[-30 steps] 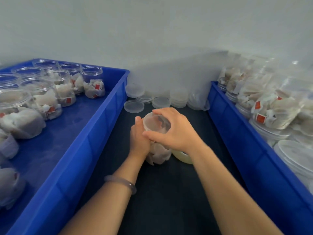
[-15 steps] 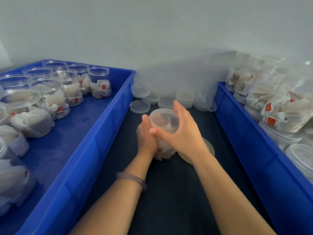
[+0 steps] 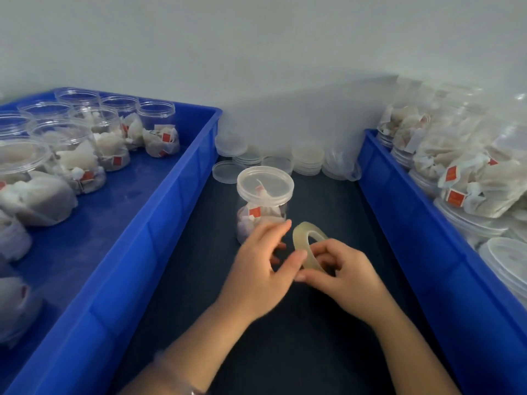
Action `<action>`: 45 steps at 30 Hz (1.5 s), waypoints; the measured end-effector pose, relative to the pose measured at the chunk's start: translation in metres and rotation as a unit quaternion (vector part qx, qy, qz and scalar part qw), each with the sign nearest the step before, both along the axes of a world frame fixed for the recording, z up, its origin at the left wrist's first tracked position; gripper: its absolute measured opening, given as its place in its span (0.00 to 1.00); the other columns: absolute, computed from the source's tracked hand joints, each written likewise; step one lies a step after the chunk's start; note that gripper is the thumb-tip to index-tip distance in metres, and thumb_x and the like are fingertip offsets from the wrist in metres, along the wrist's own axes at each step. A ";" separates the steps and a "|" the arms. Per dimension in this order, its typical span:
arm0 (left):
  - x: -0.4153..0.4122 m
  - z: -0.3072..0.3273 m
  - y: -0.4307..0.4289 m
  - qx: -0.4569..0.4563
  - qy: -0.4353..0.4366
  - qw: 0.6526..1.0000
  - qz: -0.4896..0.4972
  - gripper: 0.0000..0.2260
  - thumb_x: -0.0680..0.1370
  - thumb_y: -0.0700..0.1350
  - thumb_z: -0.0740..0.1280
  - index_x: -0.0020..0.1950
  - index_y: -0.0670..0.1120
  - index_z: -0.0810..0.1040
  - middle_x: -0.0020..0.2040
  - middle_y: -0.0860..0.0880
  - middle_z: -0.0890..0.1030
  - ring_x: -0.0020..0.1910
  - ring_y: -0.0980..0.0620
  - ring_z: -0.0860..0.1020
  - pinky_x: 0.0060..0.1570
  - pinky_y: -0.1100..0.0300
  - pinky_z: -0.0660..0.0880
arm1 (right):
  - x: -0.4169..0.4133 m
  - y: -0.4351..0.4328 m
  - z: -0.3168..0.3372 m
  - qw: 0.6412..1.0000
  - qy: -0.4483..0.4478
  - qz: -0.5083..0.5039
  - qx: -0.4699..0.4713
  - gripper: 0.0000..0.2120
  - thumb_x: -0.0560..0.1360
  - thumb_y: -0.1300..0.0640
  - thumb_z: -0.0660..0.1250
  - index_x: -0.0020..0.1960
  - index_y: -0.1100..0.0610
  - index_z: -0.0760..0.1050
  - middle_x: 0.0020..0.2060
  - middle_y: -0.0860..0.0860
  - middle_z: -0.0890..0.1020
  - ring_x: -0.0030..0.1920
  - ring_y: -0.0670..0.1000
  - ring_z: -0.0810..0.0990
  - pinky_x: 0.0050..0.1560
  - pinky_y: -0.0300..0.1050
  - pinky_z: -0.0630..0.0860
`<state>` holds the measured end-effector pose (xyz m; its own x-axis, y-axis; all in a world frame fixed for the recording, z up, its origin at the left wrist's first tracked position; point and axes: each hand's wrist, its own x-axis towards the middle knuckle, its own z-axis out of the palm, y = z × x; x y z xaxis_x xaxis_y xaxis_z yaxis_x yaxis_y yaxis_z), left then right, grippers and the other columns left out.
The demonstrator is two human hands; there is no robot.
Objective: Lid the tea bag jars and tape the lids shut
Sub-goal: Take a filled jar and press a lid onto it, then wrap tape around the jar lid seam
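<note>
Tape roll [image 3: 300,246] in right hand [image 3: 348,280] finger pinch, left hand [image 3: 256,276] fingers apart, near lidded jar [image 3: 263,201]

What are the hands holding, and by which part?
The right hand pinches the round, yellowish see-through tape roll by its lower rim. The blurred left hand just touches that rim with its thumb.

Dim, cool, even light, soft shadows, left hand [image 3: 256,277] motion-blurred, wide-angle bending at edges, hazy far corner

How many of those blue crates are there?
2. The left crate holds open jars; the right crate is piled with filled jars. Others may lie out of view.
</note>
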<state>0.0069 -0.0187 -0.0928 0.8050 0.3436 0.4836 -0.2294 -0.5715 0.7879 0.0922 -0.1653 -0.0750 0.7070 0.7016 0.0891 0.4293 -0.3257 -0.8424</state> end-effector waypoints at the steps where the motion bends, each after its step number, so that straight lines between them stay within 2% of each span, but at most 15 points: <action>1: -0.001 -0.001 -0.001 -0.014 0.042 0.998 -0.039 0.22 0.77 0.48 0.68 0.70 0.48 0.71 0.63 0.55 0.73 0.58 0.60 0.75 0.54 0.67 0.74 | -0.005 -0.001 0.001 0.999 0.016 0.017 0.028 0.23 0.57 0.39 0.76 0.48 0.47 0.77 0.38 0.46 0.85 0.36 0.44 0.82 0.37 0.35 0.77; 3: -0.001 0.001 0.000 -0.047 0.052 0.994 -0.088 0.24 0.76 0.49 0.68 0.71 0.50 0.67 0.66 0.55 0.71 0.61 0.61 0.74 0.58 0.66 0.73 | -0.009 -0.001 -0.001 0.997 0.031 0.022 0.061 0.26 0.53 0.41 0.77 0.49 0.47 0.77 0.39 0.47 0.85 0.36 0.47 0.83 0.38 0.40 0.80; 5: -0.002 0.002 -0.001 -0.032 0.009 0.998 -0.054 0.24 0.73 0.51 0.67 0.68 0.50 0.70 0.64 0.52 0.76 0.57 0.62 0.77 0.57 0.68 0.74 | -0.012 0.000 -0.004 0.997 0.025 0.003 0.077 0.26 0.53 0.41 0.78 0.48 0.46 0.77 0.39 0.47 0.84 0.37 0.48 0.83 0.39 0.43 0.80; 8: -0.002 -0.001 -0.008 0.032 -0.071 0.996 0.046 0.17 0.72 0.45 0.71 0.60 0.42 0.80 0.53 0.49 0.82 0.50 0.59 0.80 0.52 0.69 0.75 | -0.015 0.007 -0.008 0.994 0.010 -0.032 0.104 0.24 0.53 0.40 0.77 0.47 0.45 0.77 0.39 0.44 0.84 0.38 0.45 0.83 0.38 0.41 0.80; 11: -0.001 -0.004 -0.010 0.046 -0.102 0.991 0.077 0.10 0.72 0.41 0.73 0.52 0.40 0.84 0.47 0.49 0.84 0.46 0.58 0.81 0.48 0.64 0.78 | -0.016 0.010 -0.011 0.992 0.000 -0.058 0.116 0.25 0.52 0.38 0.76 0.46 0.43 0.75 0.40 0.40 0.84 0.40 0.44 0.83 0.39 0.41 0.81; 13: -0.002 -0.001 -0.008 -0.025 -0.059 0.997 0.045 0.11 0.73 0.39 0.72 0.55 0.43 0.83 0.48 0.51 0.84 0.47 0.59 0.82 0.50 0.62 0.78 | -0.014 0.011 -0.012 0.991 -0.013 -0.057 0.122 0.24 0.53 0.38 0.76 0.46 0.42 0.75 0.40 0.39 0.84 0.40 0.42 0.83 0.39 0.38 0.80; 16: -0.003 0.000 -0.005 -0.115 0.006 0.993 0.001 0.16 0.74 0.38 0.70 0.61 0.48 0.79 0.49 0.54 0.84 0.49 0.61 0.81 0.51 0.66 0.77 | -0.013 0.011 -0.014 0.991 -0.015 -0.042 0.130 0.23 0.54 0.38 0.76 0.47 0.42 0.75 0.41 0.37 0.84 0.42 0.41 0.83 0.39 0.34 0.79; 20: -0.003 -0.002 -0.003 -0.113 0.000 0.994 0.014 0.10 0.72 0.36 0.73 0.51 0.46 0.84 0.43 0.55 0.85 0.44 0.60 0.83 0.47 0.68 0.77 | -0.012 0.009 -0.016 0.994 -0.032 -0.024 0.107 0.23 0.55 0.40 0.76 0.47 0.44 0.75 0.41 0.38 0.83 0.42 0.39 0.82 0.42 0.30 0.76; 23: -0.002 -0.001 -0.001 -0.192 0.015 0.981 -0.016 0.07 0.73 0.37 0.71 0.51 0.43 0.83 0.43 0.50 0.85 0.42 0.54 0.84 0.44 0.62 0.79 | -0.011 0.009 -0.019 0.993 -0.020 -0.010 0.117 0.23 0.57 0.42 0.77 0.48 0.46 0.75 0.41 0.38 0.84 0.43 0.38 0.83 0.43 0.29 0.76; 28: 0.000 -0.001 0.002 -0.260 0.038 0.965 -0.021 0.04 0.72 0.38 0.72 0.45 0.46 0.83 0.42 0.51 0.85 0.42 0.54 0.83 0.42 0.65 0.78 | -0.014 0.011 -0.019 0.995 -0.047 -0.016 0.090 0.25 0.56 0.37 0.75 0.48 0.44 0.73 0.42 0.36 0.83 0.43 0.38 0.82 0.44 0.34 0.78; 31: 0.000 -0.003 -0.005 -0.259 0.077 0.960 -0.076 0.07 0.72 0.35 0.72 0.40 0.47 0.82 0.42 0.50 0.84 0.42 0.54 0.82 0.41 0.65 0.78 | -0.012 0.008 -0.019 0.993 -0.075 -0.025 0.089 0.26 0.57 0.36 0.74 0.48 0.48 0.74 0.42 0.41 0.83 0.41 0.43 0.83 0.43 0.44 0.79; 33: 0.001 -0.002 -0.007 -0.273 0.057 0.957 -0.080 0.09 0.72 0.33 0.72 0.42 0.48 0.81 0.40 0.52 0.84 0.40 0.57 0.82 0.37 0.67 0.77 | -0.011 0.008 -0.018 0.992 -0.078 -0.032 0.099 0.26 0.57 0.36 0.73 0.48 0.49 0.74 0.42 0.42 0.83 0.41 0.44 0.83 0.42 0.45 0.80; 36: 0.000 -0.001 -0.002 -0.286 0.026 0.955 -0.072 0.11 0.72 0.34 0.71 0.50 0.46 0.80 0.43 0.50 0.84 0.43 0.55 0.83 0.40 0.67 0.77 | -0.013 0.011 -0.017 0.992 -0.070 -0.037 0.100 0.26 0.56 0.35 0.74 0.48 0.46 0.73 0.42 0.39 0.83 0.43 0.41 0.83 0.43 0.40 0.79; 42: 0.000 -0.001 0.003 -0.237 0.053 0.967 -0.071 0.07 0.72 0.37 0.72 0.42 0.49 0.81 0.39 0.54 0.84 0.41 0.57 0.82 0.43 0.67 0.76 | -0.013 0.010 -0.018 0.993 -0.084 -0.031 0.081 0.25 0.55 0.34 0.73 0.47 0.43 0.71 0.44 0.35 0.81 0.43 0.39 0.82 0.43 0.32 0.77; 45: 0.001 -0.001 0.003 -0.221 0.042 0.972 -0.061 0.07 0.72 0.37 0.72 0.42 0.49 0.79 0.40 0.53 0.84 0.40 0.58 0.82 0.42 0.68 0.76 | -0.014 0.012 -0.018 0.990 -0.084 -0.036 0.108 0.23 0.56 0.38 0.75 0.47 0.44 0.72 0.44 0.36 0.82 0.42 0.39 0.82 0.41 0.30 0.76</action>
